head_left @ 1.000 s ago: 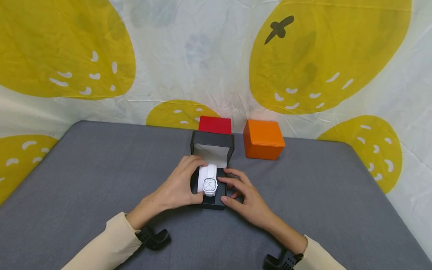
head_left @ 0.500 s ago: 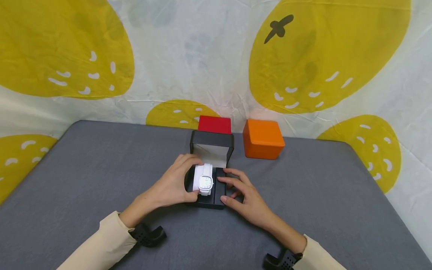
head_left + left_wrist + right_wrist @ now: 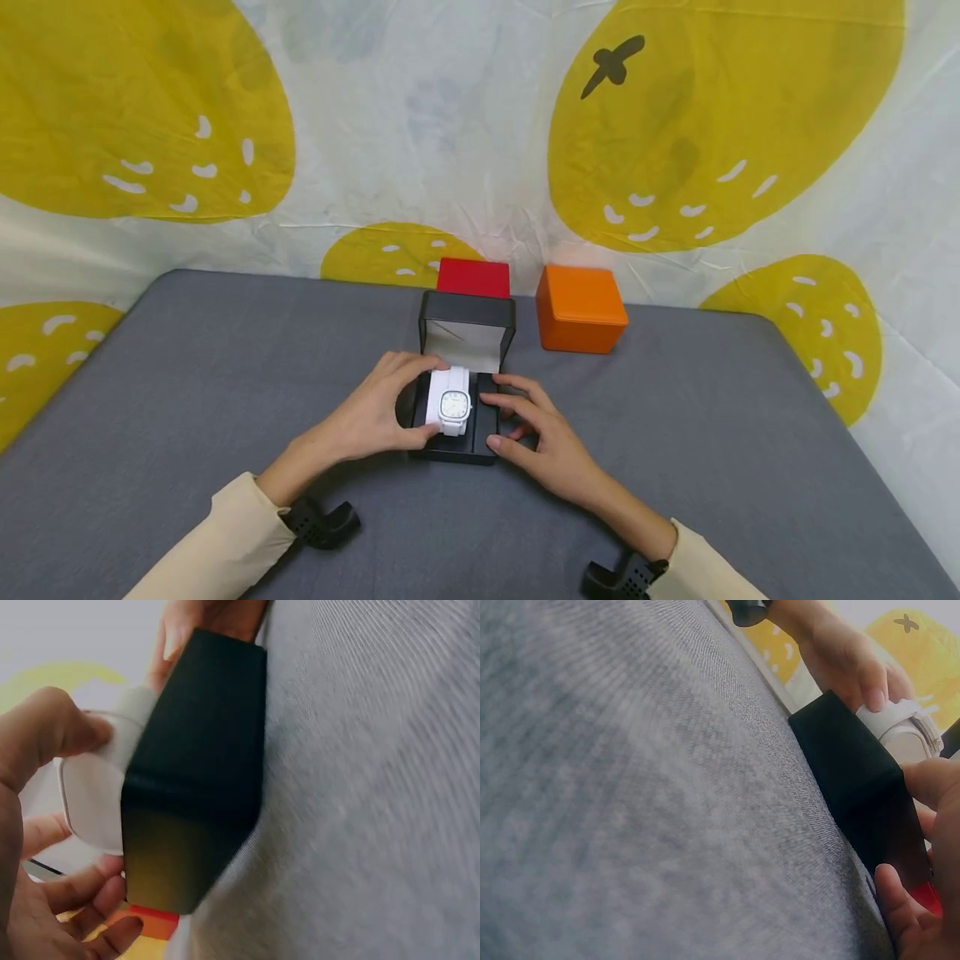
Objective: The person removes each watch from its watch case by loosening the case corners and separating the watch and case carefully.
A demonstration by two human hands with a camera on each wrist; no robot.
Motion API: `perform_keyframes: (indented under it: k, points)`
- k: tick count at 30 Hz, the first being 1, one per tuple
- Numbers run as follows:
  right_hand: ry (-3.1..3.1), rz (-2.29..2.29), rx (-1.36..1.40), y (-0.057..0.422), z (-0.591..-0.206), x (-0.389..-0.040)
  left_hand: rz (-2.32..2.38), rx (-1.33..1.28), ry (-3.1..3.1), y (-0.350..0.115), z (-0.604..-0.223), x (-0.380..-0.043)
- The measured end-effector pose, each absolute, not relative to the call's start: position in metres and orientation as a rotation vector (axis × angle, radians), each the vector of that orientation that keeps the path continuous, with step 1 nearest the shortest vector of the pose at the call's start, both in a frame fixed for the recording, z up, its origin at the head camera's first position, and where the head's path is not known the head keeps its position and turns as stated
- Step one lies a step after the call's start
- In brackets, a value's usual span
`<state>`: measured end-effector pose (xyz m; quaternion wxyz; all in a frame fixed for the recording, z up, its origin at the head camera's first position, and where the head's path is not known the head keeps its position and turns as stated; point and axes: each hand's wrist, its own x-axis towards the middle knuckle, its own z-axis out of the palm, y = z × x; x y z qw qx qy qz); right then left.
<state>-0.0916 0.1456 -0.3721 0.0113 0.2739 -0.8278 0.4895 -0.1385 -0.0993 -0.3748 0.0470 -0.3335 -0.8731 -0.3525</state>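
Note:
A white wristwatch (image 3: 454, 405) with a square-rounded face is wrapped round a white cushion (image 3: 434, 407). My left hand (image 3: 367, 423) pinches the cushion between thumb at the near end and fingers at the far end. It sits in the left part of a black watch box (image 3: 486, 421), whose lid (image 3: 467, 310) stands raised behind. In the left wrist view the cushion (image 3: 94, 795) shows above the box wall (image 3: 199, 735). My right hand (image 3: 546, 442) grips the box's right side, thumb (image 3: 926, 780) near the front corner and fingers along the edge.
Behind the lid stands a red box (image 3: 472, 277), partly hidden. An orange box (image 3: 581, 310) is to its right. All rest on a grey cloth-covered table (image 3: 247, 367), with a lemon-patterned curtain (image 3: 420, 150) behind.
My left hand has shifted left with the watch and cushion, from the middle of the box to its left part, uncovering more of the black right section. The right hand keeps its hold.

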Motion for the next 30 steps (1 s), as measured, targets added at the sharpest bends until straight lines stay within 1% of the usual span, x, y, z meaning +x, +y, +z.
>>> perform_keyframes:
  k: [4, 11, 16, 21, 24, 30]
  points:
    - [-2.565, 1.549, 0.861, 0.147, -0.377, -0.093, -1.096, -1.067, -2.638, -0.103, -0.378, -0.142]
    - [-2.605, 1.515, 0.857, 0.155, -0.400, -0.104, -1.203, -1.059, -2.579, -0.106, -0.383, -0.145]
    - [-2.602, 1.526, 0.838, 0.157, -0.402, -0.104, -1.206, -1.037, -2.553, -0.106, -0.384, -0.143]
    - [-2.572, 1.544, 0.802, 0.157, -0.393, -0.100, -1.204, -0.979, -2.546, -0.103, -0.381, -0.139]
    - [-2.521, 1.589, 0.779, 0.156, -0.380, -0.096, -1.223, -0.964, -2.529, -0.100, -0.376, -0.135]
    - [-2.414, 1.697, 0.871, 0.147, -0.351, -0.085, -1.309, -1.026, -2.478, -0.092, -0.367, -0.126]
